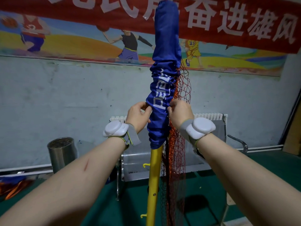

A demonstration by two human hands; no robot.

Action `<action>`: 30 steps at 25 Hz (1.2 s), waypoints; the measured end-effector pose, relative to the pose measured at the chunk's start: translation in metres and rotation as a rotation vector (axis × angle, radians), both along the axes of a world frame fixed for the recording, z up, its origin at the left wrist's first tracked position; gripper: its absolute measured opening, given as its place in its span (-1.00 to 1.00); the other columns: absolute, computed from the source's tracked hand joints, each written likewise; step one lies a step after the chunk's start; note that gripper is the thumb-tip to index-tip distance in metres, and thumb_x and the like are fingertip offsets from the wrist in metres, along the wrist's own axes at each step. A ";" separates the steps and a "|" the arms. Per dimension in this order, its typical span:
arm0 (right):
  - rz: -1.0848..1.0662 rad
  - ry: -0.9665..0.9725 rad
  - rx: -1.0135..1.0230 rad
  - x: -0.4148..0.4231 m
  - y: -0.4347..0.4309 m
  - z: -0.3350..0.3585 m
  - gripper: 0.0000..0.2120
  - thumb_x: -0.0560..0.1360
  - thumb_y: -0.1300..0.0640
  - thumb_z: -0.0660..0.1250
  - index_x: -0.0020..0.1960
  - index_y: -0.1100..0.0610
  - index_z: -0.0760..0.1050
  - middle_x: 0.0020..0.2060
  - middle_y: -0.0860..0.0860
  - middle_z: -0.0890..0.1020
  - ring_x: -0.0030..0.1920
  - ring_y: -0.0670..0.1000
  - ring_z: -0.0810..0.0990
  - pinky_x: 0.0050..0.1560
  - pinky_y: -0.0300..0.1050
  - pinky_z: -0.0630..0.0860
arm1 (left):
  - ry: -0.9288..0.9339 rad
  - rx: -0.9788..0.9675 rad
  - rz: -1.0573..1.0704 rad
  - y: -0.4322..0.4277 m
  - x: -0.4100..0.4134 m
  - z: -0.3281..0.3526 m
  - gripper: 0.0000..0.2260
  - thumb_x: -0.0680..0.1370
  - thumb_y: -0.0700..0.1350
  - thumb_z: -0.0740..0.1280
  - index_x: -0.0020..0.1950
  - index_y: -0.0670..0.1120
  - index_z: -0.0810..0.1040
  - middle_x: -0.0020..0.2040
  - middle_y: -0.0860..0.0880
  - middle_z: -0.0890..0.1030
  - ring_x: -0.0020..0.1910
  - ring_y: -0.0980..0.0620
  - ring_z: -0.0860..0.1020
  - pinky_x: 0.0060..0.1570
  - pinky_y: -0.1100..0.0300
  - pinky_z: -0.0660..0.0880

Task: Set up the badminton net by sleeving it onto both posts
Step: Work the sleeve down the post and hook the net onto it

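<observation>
Step in hand: sleeving on one post. The blue net sleeve sits over the top of the upright yellow post, gathered mid-length, with bare post below its hem. Red mesh hangs along the right side. Left hand and right hand pinch sleeve fabric on opposite sides, fingers curled. Next, probably: draw the fabric down evenly, keeping the mesh off the post hooks.

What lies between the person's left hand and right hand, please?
The head view shows the bunched blue sleeve between them: the left hand and the right hand pinch it from either side, above the bare yellow post.
</observation>
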State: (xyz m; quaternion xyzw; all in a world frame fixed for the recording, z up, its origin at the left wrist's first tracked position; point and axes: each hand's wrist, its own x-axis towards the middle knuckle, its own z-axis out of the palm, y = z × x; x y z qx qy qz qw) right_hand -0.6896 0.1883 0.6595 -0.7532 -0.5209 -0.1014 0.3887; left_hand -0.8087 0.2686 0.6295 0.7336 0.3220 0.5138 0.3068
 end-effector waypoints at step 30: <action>-0.005 -0.042 -0.046 0.003 0.002 -0.023 -0.78 0.57 0.16 0.15 -0.05 0.26 0.52 -0.10 0.23 0.61 -0.05 0.23 0.57 -0.05 0.00 0.48 | 0.198 0.208 0.132 0.000 -0.004 -0.012 -0.88 0.54 -0.17 0.24 -0.18 -0.16 0.46 -0.41 -0.02 0.47 -0.28 -0.16 0.50 -0.18 0.12 0.44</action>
